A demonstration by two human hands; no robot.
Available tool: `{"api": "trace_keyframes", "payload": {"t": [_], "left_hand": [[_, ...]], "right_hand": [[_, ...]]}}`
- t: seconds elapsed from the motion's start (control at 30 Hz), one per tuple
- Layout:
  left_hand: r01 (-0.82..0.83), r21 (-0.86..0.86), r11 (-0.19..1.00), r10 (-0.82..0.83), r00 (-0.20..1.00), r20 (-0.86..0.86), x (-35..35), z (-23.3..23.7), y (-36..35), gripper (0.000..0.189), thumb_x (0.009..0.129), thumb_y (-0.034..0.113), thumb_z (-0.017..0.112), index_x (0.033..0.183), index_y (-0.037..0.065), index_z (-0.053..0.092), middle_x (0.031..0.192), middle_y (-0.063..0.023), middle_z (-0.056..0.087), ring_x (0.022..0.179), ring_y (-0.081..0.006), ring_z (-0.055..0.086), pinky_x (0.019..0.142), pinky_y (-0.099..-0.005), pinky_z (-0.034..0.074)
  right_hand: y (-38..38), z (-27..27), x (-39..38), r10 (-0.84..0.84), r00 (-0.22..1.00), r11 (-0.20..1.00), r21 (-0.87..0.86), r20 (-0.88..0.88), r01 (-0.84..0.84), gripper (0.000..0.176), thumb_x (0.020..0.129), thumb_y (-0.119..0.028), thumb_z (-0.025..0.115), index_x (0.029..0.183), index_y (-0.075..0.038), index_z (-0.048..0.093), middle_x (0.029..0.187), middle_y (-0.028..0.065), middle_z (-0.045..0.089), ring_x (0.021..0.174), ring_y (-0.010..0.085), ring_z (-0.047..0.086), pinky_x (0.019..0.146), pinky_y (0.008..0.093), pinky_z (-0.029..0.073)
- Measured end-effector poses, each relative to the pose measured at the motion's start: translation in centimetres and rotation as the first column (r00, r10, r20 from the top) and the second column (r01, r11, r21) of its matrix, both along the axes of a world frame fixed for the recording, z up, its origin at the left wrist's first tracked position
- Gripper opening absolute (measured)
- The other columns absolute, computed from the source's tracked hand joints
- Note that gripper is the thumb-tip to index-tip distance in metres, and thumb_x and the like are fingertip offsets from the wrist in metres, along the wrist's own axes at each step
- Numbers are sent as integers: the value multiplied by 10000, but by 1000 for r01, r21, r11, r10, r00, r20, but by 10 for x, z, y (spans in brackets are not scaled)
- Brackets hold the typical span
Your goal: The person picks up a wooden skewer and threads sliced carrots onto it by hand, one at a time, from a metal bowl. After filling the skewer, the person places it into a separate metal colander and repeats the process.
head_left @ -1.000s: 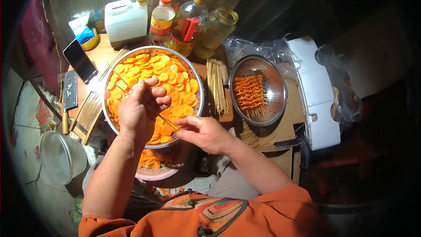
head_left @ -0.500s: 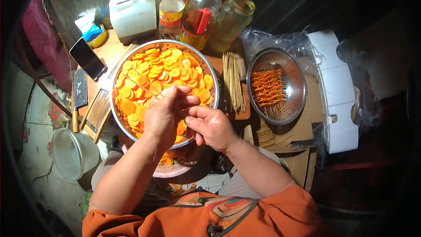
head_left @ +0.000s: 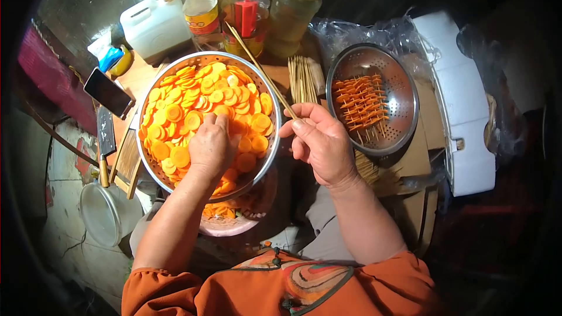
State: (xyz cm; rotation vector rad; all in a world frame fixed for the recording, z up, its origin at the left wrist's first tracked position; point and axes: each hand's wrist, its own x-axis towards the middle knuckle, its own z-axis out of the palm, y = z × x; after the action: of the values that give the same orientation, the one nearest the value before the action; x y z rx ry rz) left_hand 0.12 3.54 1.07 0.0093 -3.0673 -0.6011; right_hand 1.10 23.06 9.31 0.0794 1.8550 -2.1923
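My right hand (head_left: 321, 143) pinches the lower end of a thin bamboo skewer (head_left: 260, 69), which slants up and to the left past the rim of the large metal colander (head_left: 278, 140). No carrot shows on the skewer. Round orange carrot slices (head_left: 190, 96) fill this colander. My left hand (head_left: 212, 143) reaches down among them with its fingers bent together; the fingertips are hidden, so whatever they pinch cannot be made out. To the right, a smaller metal colander (head_left: 403, 102) holds several skewers threaded with carrot (head_left: 358, 102).
A bundle of bamboo skewers (head_left: 303, 82) lies between the colanders. Behind stand a white jug (head_left: 155, 26), bottles (head_left: 202, 14) and a glass jar (head_left: 295, 14). A phone (head_left: 109, 92), a cleaver (head_left: 106, 131) and a bucket (head_left: 105, 213) are at left; white foam (head_left: 462, 105) is at right.
My hands were together above the carrots and are now apart. The left has gone down into the slices; the right has moved rightward with the skewer. The whole view has shifted slightly.
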Motion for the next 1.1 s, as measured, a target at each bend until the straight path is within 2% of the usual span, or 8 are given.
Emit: {"api": "trace_keyframes", "payload": {"t": [0.27,0.33,0.37,0.47,0.53,0.8,0.87,1.1], "left_hand": [[-44,130,991,42,999,18,-9,-2,-9,283,669,182,731,871,40,592,839,-132,597,781,-295,618,662,-382,499],[-124,343,931,46,973,226,-11,11,-17,220,665,125,717,808,18,589,691,-113,591,653,-232,608,602,-341,488],[-69,354,933,24,991,130,-14,-1,-29,180,696,93,699,767,4,559,611,-73,570,552,-162,568,528,-297,468],[-340,689,640,121,930,347,-15,12,-43,124,751,29,647,791,29,530,654,-40,568,497,-105,528,435,-233,438],[-375,690,620,153,919,362,-12,13,-52,143,755,23,639,851,35,533,664,-43,568,477,-96,512,416,-227,429],[-523,849,70,157,846,509,4,25,-75,155,810,69,630,946,52,560,755,-28,616,561,-104,556,461,-205,425],[-526,842,-122,151,829,539,6,27,-81,153,808,57,623,943,61,552,775,-36,618,614,-123,597,477,-205,448],[-467,850,-245,175,841,512,13,31,-94,126,808,50,587,908,76,516,793,-42,604,700,-163,650,547,-226,533]], "right_hand": [[9,-5,1,6,1000,999,53,12,-7,172,897,-114,516,1035,-16,539,770,47,598,521,23,458,473,149,379],[6,3,3,91,990,993,70,109,-99,168,899,-114,507,1030,-14,544,719,32,578,496,21,439,457,137,358],[3,7,5,125,981,987,83,151,-139,151,903,-98,492,1025,-16,530,696,29,574,503,26,434,461,154,360],[-4,3,9,233,954,966,72,188,-250,154,906,-98,487,1030,-16,528,671,26,579,500,42,454,476,177,380],[-10,-2,11,257,959,944,179,124,-276,168,886,-77,482,1034,-11,524,645,24,588,507,60,493,504,213,415],[-27,-3,15,345,920,882,273,185,-385,183,780,-58,536,955,-4,548,584,22,564,506,68,518,484,241,420],[-31,0,17,337,920,875,296,201,-384,147,809,-63,549,945,-9,540,548,-2,552,449,30,444,423,196,336],[-36,-2,19,364,902,888,206,232,-411,115,800,-59,569,905,-21,540,538,16,565,367,36,403,346,189,289]]}}
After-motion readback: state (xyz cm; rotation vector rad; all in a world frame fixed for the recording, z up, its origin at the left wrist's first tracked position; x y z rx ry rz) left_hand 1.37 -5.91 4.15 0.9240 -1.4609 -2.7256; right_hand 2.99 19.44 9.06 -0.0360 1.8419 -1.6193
